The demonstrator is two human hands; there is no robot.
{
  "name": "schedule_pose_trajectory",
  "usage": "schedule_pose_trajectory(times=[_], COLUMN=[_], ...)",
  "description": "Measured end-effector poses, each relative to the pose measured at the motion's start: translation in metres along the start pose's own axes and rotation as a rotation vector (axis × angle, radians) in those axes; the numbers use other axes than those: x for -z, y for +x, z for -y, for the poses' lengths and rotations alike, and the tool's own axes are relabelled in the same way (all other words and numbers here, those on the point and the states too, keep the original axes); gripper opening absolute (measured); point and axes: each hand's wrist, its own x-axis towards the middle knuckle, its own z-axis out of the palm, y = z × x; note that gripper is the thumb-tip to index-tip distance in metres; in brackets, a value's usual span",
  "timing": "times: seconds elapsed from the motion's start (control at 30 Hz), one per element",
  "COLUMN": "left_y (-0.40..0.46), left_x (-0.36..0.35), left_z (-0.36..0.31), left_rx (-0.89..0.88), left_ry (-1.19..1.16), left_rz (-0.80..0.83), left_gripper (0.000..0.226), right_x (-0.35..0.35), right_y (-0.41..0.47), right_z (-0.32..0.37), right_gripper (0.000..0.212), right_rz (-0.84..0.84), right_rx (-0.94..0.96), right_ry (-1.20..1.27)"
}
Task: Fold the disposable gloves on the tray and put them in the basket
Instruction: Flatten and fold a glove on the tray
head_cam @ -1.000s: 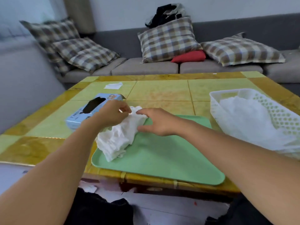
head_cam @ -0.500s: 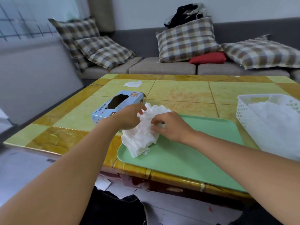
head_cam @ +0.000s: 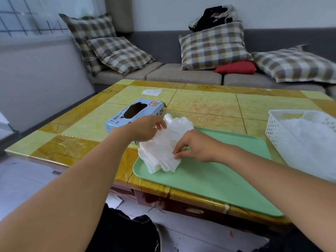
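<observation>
A crumpled stack of white disposable gloves [head_cam: 163, 148] lies on the left end of the green tray [head_cam: 218, 179]. My left hand [head_cam: 145, 129] pinches the stack's upper left edge with thumb and fingers. On the other side, my right hand [head_cam: 195, 146] pinches the lower right part of the stack, fingers curled into the gloves. The white perforated basket [head_cam: 276, 128] stands at the right edge of the table and holds a heap of white gloves [head_cam: 309, 140].
A light blue glove box [head_cam: 134, 113] with a dark oval opening lies on the yellow tiled table [head_cam: 209, 104] just behind my left hand. A small white sheet [head_cam: 151, 92] lies farther back. Beyond the table is a grey sofa with checked cushions [head_cam: 212, 46].
My right hand has slid from the stack's top to its lower right and now pinches it. The left hand keeps its hold. The camera has turned left, shifting the basket toward the frame edge.
</observation>
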Motion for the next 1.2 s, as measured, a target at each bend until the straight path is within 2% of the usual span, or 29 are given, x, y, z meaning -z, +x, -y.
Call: schedule_pose_trajectory(times=[0.2,0.27,0.33,0.4,0.5,0.57,0.63,0.7,0.73,0.87,0.93,1.0,1.07,1.1,1.13,1.2], left_y=[-0.004,-0.004,-0.002,-0.001,-0.001,0.000,0.004,0.007,0.008,0.009,0.008,0.006,0.001,-0.004,-0.006,-0.005], left_x=[0.000,0.002,0.003,0.005,0.003,-0.002,-0.008,-0.011,-0.011,-0.003,0.004,0.009,0.008,0.006,0.000,-0.012], left_z=[-0.001,-0.005,-0.008,-0.009,-0.007,-0.003,-0.001,0.000,0.001,-0.002,-0.018,-0.047,-0.081,-0.095,-0.111,-0.134], left_rx=[0.042,0.034,0.047,0.096,0.041,0.021,0.015,0.022,0.027,0.041,0.014,-0.046,-0.085,-0.088,-0.108,-0.132], left_ry=[-0.035,0.015,0.032,-0.001,0.185,0.212,0.185,0.181,0.191,0.213,0.069,-0.359,-0.850,-0.970,-0.978,-0.931], left_rz=[0.078,0.103,0.126,0.178,0.217,0.195,0.124,0.075,0.069,0.067,-0.054,-0.135,0.036,0.137,0.202,0.229], left_gripper=[0.036,0.026,0.019,0.038,0.057,0.060,0.051,0.046,0.045,0.048,0.050,0.045,0.046,0.052,0.055,0.045], right_x=[0.023,0.024,0.021,0.011,-0.013,-0.016,-0.003,0.018,0.027,0.058,0.067,0.072,0.073,0.072,0.073,0.077], right_y=[-0.031,-0.036,-0.038,-0.038,-0.030,-0.023,-0.024,-0.034,-0.039,-0.058,-0.062,-0.065,-0.069,-0.069,-0.074,-0.082], right_z=[-0.029,-0.028,-0.021,-0.011,-0.004,-0.002,0.004,0.005,0.004,-0.002,-0.007,-0.013,-0.020,-0.021,-0.023,-0.024], right_gripper=[0.008,0.014,0.032,0.049,0.036,0.030,0.024,0.014,0.015,0.025,0.034,0.036,0.034,0.041,0.058,0.098], right_rz=[0.238,0.223,0.150,0.092,0.061,0.083,0.236,0.398,0.410,0.089,-0.010,-0.049,-0.071,-0.086,-0.098,-0.055], right_rx=[-0.119,-0.121,-0.140,-0.157,-0.074,-0.050,-0.042,-0.045,-0.058,-0.109,-0.165,-0.219,-0.266,-0.280,-0.276,-0.251], right_ry=[0.107,0.170,0.245,0.203,-0.009,-0.010,0.156,0.485,0.688,1.280,1.562,1.794,1.810,1.778,1.752,1.702])
